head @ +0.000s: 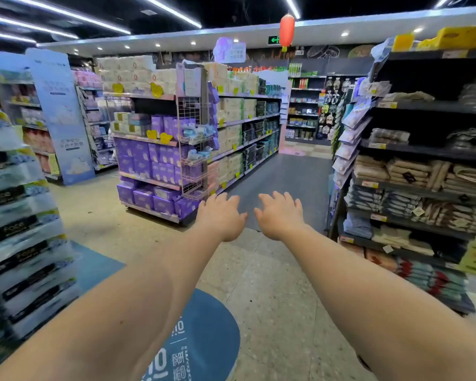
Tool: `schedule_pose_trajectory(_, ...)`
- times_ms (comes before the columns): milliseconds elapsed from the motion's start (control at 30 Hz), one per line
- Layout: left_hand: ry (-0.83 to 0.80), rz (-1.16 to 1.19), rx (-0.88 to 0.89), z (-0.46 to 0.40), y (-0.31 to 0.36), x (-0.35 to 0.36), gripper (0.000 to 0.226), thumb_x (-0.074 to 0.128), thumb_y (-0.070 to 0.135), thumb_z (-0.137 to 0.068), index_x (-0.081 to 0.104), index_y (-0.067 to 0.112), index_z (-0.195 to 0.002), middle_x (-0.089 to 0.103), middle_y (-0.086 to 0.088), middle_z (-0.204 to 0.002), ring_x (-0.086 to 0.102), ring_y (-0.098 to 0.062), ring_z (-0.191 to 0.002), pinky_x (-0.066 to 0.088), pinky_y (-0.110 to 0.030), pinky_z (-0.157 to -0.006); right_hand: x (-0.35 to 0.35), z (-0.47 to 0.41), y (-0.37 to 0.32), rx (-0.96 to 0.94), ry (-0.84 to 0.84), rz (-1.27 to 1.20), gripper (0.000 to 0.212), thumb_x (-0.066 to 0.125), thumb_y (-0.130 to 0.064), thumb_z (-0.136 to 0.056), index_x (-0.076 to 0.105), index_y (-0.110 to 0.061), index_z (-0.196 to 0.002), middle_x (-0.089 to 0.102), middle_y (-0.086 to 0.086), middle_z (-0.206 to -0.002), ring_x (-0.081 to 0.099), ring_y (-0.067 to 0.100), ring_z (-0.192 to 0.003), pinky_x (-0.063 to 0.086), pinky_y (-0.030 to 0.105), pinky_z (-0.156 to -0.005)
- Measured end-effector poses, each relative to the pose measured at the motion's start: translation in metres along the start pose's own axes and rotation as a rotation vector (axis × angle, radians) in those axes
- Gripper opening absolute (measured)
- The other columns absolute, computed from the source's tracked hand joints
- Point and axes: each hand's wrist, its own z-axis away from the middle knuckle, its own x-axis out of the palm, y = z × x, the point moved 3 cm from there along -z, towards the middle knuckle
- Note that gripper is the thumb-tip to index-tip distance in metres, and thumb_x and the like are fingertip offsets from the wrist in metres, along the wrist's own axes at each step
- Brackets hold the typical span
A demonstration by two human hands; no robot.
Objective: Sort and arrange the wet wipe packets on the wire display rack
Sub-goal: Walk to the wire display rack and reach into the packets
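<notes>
Both arms reached out, left hand (221, 218) and right hand (279, 215) side by side, each grip wide and empty, the rack (194, 149) of packets (197, 132) at eleven o'clock.

Pink wire display rack (193, 149), pale blue wet wipe packets (197, 132), purple boxes (138, 155), red lantern (286, 30), speckled beige floor (272, 284)

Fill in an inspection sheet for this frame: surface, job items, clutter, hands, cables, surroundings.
Surface: speckled shop floor, a round blue floor sticker near the person.
Job's things: pink wire display rack on the shelf end; pale blue wet wipe packets in its upper baskets, lower ones look bare.
Clutter: nothing seen.
Hands: left hand and right hand stretched forward, empty, short of the rack.
Cables: nothing seen.
Surroundings: purple packs, towel shelves, red lantern.
</notes>
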Motion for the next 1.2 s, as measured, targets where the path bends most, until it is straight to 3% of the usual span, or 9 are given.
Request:
schedule_pose_trajectory(333,-0.065,-0.013,-0.025,-0.143,-0.026,0.059,0.058,0.039,0.052,-0.093,0.035,0.018,-0.139,0.041,-0.008,-0.144,0.035,-0.03,-0.132,0.031,-0.049,-0.107,0.047,-0.145,0.026,0.005,-0.026,0.001,0.051,0.033,-0.043,-0.098,0.028,-0.025,-0.145,0.028,0.008,-0.153,0.014,0.031,-0.143,0.011,0.052,-0.115)
schedule_pose_trajectory(667,-0.014,-0.048,0.064,-0.333,-0.02,0.105,0.06,0.039,0.054,-0.091,0.037,0.018,-0.139,0.042,-0.01,-0.143,0.035,-0.032,-0.132,0.03,-0.049,-0.107,0.074,-0.322,0.082,0.03,0.03,-0.037,0.049,0.038,-0.042,-0.096,0.033,-0.025,-0.142,0.034,0.008,-0.149,0.02,0.03,-0.14,0.014,0.051,-0.114)
schedule_pose_trajectory(1200,0.075,-0.093,-0.149,-0.66,0.015,0.221,0.061,0.041,0.055,-0.088,0.033,0.025,-0.141,0.035,-0.008,-0.149,0.027,-0.03,-0.138,0.022,-0.051,-0.111,0.139,-0.668,0.217,-0.198,0.018,-0.094,0.047,0.041,-0.042,-0.095,0.038,-0.025,-0.138,0.042,0.007,-0.142,0.027,0.029,-0.136,0.02,0.05,-0.112)
